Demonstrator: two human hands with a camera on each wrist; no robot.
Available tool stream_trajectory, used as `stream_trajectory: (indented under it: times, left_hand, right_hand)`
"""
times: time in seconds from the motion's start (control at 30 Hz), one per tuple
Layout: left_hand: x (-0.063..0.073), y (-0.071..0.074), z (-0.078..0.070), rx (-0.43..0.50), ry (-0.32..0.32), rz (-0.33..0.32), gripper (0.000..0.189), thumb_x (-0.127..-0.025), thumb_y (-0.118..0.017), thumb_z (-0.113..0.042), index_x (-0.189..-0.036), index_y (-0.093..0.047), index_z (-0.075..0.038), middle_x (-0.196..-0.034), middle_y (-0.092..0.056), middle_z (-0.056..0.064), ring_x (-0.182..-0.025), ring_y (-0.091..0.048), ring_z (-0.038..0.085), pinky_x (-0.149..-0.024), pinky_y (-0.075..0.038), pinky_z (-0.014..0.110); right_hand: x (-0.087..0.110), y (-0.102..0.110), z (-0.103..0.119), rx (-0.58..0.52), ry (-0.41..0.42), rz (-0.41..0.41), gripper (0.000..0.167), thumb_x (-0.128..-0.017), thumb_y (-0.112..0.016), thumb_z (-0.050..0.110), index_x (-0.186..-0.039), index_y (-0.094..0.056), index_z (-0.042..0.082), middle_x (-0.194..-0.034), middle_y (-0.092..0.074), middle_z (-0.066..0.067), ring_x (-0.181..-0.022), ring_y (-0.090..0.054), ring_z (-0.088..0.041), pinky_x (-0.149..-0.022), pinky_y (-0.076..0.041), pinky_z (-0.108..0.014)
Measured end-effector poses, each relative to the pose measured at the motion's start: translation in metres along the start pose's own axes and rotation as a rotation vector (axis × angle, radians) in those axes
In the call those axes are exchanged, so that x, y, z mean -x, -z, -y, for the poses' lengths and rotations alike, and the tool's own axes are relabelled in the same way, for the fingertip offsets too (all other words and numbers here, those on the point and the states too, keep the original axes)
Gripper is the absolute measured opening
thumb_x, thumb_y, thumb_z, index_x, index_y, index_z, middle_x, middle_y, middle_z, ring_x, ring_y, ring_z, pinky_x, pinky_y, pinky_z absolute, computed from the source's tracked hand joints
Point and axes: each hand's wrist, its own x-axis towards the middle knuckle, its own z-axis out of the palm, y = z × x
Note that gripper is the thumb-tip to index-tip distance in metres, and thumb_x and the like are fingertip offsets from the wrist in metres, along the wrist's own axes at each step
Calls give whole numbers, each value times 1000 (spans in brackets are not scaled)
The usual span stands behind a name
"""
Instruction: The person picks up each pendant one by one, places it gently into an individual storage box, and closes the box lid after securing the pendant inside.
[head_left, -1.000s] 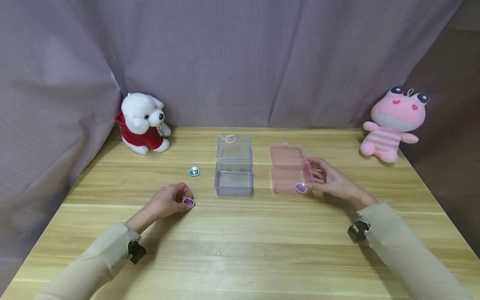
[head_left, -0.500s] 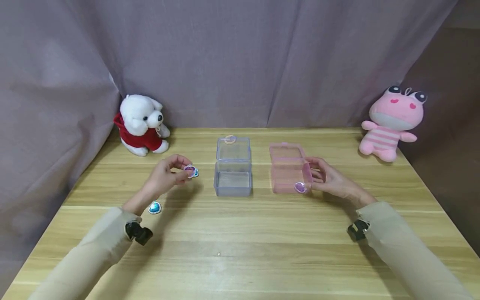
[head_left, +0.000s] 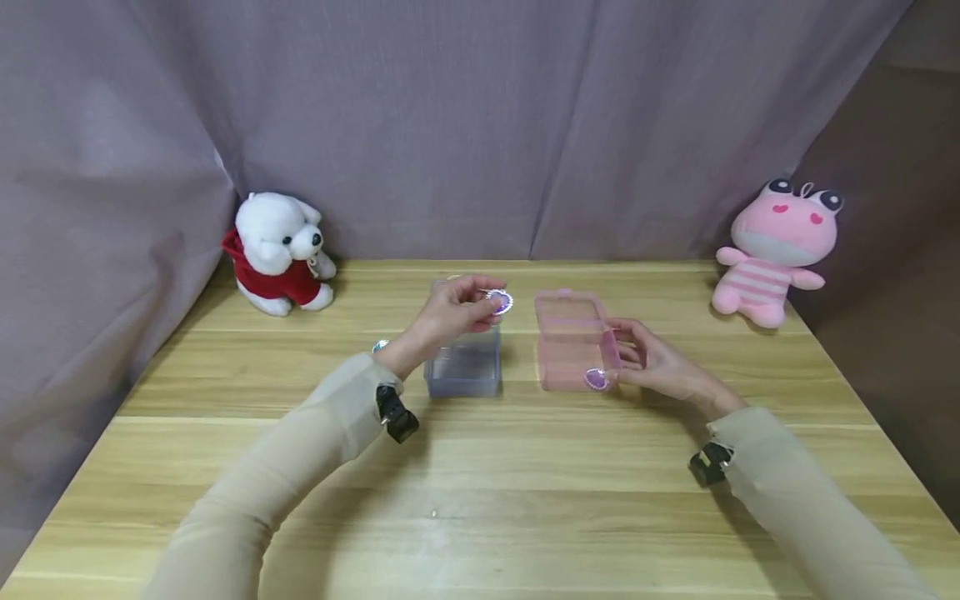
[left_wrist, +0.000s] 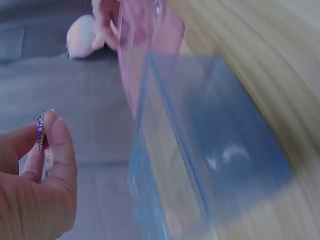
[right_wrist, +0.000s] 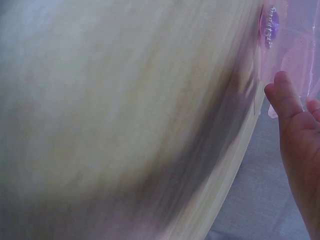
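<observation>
The left hand (head_left: pixel 459 308) pinches a purple gem (head_left: pixel 501 302) between thumb and fingers, holding it in the air over the back of the clear box (head_left: pixel 463 387). In the head view the gem's face turns toward the camera, its longer axis running roughly left to right; the thumb covers the lower left part, so I cannot tell where any tip points. In the left wrist view it stands edge-on, its beaded rim close to upright.

The left forearm slants up and rightward from the bottom edge, with the hand partly in front of the clear box's lid. The fingertips point right, toward the pink box (head_left: pixel 566 377), which stands with its lid tipped back.

The right hand (head_left: pixel 660 362) holds the pink box by its right side, thumb toward the front and fingers behind, its forearm coming from the lower right. Near that thumb, at the box's front right corner, is a second gem (head_left: pixel 596 379), also purple, its long axis slightly tilted from sideways; I cannot tell whether it lies inside the wall. A blue gem (head_left: pixel 381 345) shows partly behind the left wrist.
</observation>
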Motion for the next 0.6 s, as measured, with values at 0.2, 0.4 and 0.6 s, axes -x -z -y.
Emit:
stream_trajectory:
  times: [0.2, 0.4, 0.6]
  left_hand:
    - [-24, -44, 7, 41, 43, 93, 33, -91, -57, 0, -124, -54, 4, -81, -58, 2, -66, -64, 7, -73, -58, 27]
    - [-41, -70, 16, -86, 62, 130, 34, -87, -62, 2, -121, -59, -1, -76, -56, 1, -77, -65, 24, -89, -52, 43]
    - [-52, -87, 23, -75, 66, 116, 34, -82, -66, 5, -115, -59, 3, -85, -64, 9, -88, -65, 32, -89, -52, 44]
  right_hand:
    - [0, 0, 0, 15, -7, -4, 79, -82, -65, -5, -143, -14, -7, -141, -25, -34, -132, -26, -50, -102, -37, -18]
    - [0, 1, 1, 26, -17, 1, 80, -83, -66, -2, -144, -14, -4, -146, -21, -32, -134, -25, -48, -107, -34, -30]
    - [1, 2, 0, 29, -22, 0, 81, -83, -66, -2, -145, -13, -4, -144, -23, -31, -134, -25, -49, -106, -34, -29]
